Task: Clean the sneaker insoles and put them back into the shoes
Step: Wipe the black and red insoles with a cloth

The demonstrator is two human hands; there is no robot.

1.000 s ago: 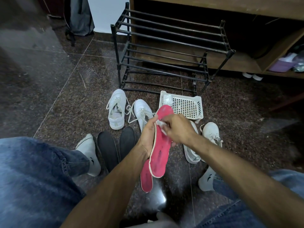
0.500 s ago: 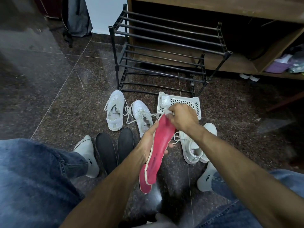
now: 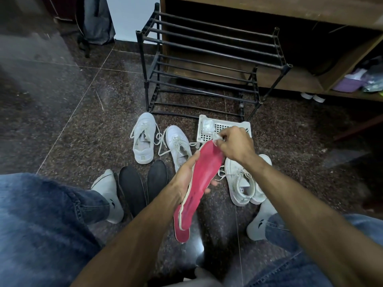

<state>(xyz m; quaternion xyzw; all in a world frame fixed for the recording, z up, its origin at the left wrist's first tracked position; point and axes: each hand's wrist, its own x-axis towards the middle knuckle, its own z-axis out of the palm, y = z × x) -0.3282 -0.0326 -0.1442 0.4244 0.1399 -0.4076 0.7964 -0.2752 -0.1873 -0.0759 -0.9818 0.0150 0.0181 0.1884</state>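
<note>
My left hand (image 3: 187, 179) grips a red insole (image 3: 202, 175) around its middle, tilted up toward the basket. My right hand (image 3: 234, 142) pinches a small white wipe (image 3: 217, 136) at the insole's toe end. A second red insole (image 3: 180, 230) lies on the floor under the held one. Two dark insoles (image 3: 132, 189) lie side by side on the floor at the left. One pair of white sneakers (image 3: 144, 139) stands ahead of them, another pair (image 3: 244, 181) sits to the right of the held insole.
A white plastic basket (image 3: 232, 126) holding a crumpled wipe stands behind my right hand. A black shoe rack (image 3: 207, 65) stands against a wooden cabinet (image 3: 310, 83). My jeans-clad legs and white socks (image 3: 109, 193) flank the work spot on the dark stone floor.
My right hand slid the wipe up the red insole from its upper middle to the toe tip. My left hand tilted the insole further forward.
</note>
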